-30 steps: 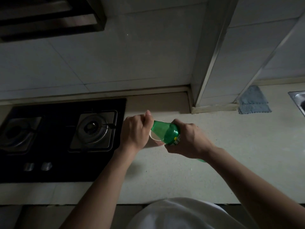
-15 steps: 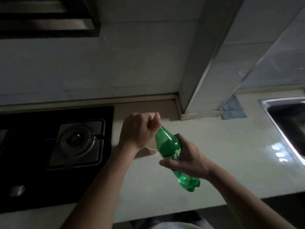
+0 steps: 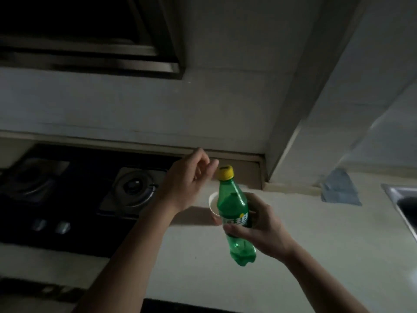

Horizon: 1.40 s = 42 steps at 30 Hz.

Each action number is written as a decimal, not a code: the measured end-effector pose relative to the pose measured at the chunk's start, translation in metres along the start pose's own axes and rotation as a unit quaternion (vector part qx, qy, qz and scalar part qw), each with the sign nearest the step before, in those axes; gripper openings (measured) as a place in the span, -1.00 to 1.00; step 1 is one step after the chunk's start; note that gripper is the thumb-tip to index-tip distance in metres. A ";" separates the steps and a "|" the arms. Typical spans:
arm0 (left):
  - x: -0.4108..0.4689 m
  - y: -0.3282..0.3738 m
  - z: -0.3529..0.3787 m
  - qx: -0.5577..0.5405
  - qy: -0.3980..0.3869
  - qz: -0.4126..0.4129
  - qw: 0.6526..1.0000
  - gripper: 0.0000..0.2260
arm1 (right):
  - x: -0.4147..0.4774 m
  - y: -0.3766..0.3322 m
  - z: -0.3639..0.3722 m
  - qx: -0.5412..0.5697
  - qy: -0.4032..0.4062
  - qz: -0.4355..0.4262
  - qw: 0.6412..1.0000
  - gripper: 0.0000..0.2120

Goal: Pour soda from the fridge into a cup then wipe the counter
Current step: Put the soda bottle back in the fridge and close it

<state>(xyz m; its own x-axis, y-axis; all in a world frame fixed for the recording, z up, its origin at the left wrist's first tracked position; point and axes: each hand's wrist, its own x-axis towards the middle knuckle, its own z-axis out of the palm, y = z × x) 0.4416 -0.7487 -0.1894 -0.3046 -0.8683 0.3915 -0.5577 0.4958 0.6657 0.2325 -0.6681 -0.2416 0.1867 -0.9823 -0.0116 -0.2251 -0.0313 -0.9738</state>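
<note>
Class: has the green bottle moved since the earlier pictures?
Yes. Against the white cup, the green bottle has tipped back from slanting over it to nearly upright, in the right hand's grip.

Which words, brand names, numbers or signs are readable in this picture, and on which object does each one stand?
Nothing can be quoted with certainty.
The label on the green bottle, held by the right hand: white characters beside a yellow spot, too blurred to read.
The yellow cap: no text visible.
The stove knobs: any marks are too dark and small to read.
No other text shows.
</note>
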 end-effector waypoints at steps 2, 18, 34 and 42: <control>-0.033 0.001 -0.018 0.020 0.023 -0.040 0.999 -0.82 | 0.008 -0.009 0.003 0.015 -0.020 -0.029 0.999 -0.54; -0.258 0.091 -0.149 0.126 0.302 -0.215 0.920 -0.43 | 0.013 -0.170 0.204 0.152 -0.318 -0.190 0.916 -0.63; -0.468 0.070 -0.305 0.234 0.482 -0.221 0.815 -0.47 | -0.104 -0.269 0.476 0.145 -0.477 -0.249 0.830 -0.62; -0.541 0.037 -0.349 0.229 0.530 -0.259 0.774 -0.42 | -0.127 -0.270 0.584 0.133 -0.550 -0.224 0.793 -0.59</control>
<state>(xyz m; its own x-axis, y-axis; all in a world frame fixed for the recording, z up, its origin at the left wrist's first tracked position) 0.8554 -0.2548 -0.1551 0.7204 -0.3279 0.6111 -0.6831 -0.1833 0.7070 0.8278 -0.4275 -0.1100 0.9454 -0.1234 0.3017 0.2830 -0.1485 -0.9476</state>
